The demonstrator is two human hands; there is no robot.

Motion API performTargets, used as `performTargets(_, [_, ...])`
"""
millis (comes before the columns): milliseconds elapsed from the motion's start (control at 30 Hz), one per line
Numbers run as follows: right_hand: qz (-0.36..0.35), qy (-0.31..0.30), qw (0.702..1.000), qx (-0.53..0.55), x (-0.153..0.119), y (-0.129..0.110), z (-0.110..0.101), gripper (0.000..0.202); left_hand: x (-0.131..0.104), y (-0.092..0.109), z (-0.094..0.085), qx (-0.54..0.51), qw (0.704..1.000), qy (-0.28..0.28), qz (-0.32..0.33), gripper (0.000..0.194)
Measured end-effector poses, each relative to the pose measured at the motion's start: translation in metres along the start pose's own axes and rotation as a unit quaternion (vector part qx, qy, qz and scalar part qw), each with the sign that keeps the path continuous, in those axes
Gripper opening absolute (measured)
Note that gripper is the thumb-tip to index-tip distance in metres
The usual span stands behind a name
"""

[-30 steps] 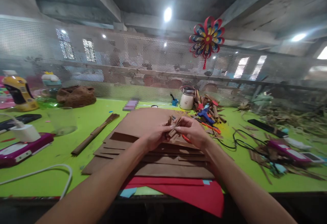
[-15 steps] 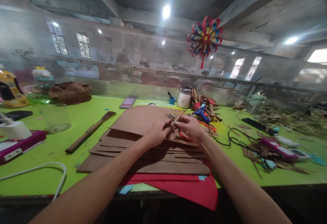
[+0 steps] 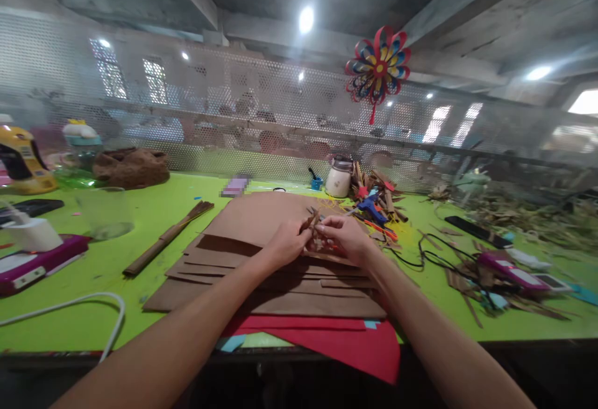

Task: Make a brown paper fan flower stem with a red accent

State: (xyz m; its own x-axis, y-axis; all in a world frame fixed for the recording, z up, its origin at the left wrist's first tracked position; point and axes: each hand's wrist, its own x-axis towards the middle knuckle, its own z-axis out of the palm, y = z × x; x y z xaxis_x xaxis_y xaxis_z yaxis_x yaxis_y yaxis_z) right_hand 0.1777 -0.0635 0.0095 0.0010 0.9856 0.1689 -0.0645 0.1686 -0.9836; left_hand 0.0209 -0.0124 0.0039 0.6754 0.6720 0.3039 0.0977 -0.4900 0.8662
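Note:
Above a stack of brown paper sheets [image 3: 261, 216], my left hand [image 3: 288, 242] is closed on a small brown strip [image 3: 314, 220] that looks like dried leaf or paper. My right hand [image 3: 346, 236] comes in from the other side, thumb and fingertips pinched at the same strip. Between and behind the hands show the dark tips and red-orange handle of scissors, partly hidden; whether they lie on the paper or rest in the hand I cannot tell. Red sheets [image 3: 346, 350] stick out under the stack at the table's front edge.
A bundle of brown strips [image 3: 168, 239] lies left of the stack, near a clear plastic cup [image 3: 106, 213]. Behind right are a white jar [image 3: 339, 178], a blue glue gun [image 3: 372, 208] and loose scraps. Black cables [image 3: 423, 250] run right. A paper flower [image 3: 379, 68] hangs above.
My right hand's fingers have shifted slightly and now press closer against the brown strip, which stands more upright. My left hand keeps its hold. The view has moved slightly.

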Motion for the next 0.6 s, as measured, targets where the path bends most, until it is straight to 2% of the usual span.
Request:
performTargets(200, [-0.020,0.017,0.999,-0.033,0.0007,-0.0001,0.0010,0.026,0.0011,-0.0008,0.0014,-0.047,0.999,-0.023,-0.004,0.032])
performTargets(333, [-0.011,0.010,0.999,-0.030,-0.0008,-0.0028,0.0026,0.027,0.0035,-0.0028,0.0018,-0.078,0.997,-0.011,-0.011,0.028])
performTargets(467, [0.000,-0.004,1.000,-0.031,-0.0023,-0.0051,0.0053,0.028,0.0037,-0.0049,0.0017,-0.058,0.998,0.000,-0.010,0.029])
performTargets(600, [-0.016,-0.014,0.998,-0.051,-0.0020,-0.0045,0.0054,0.028,0.0020,-0.0038,0.0014,-0.045,0.999,-0.017,0.002,0.032])
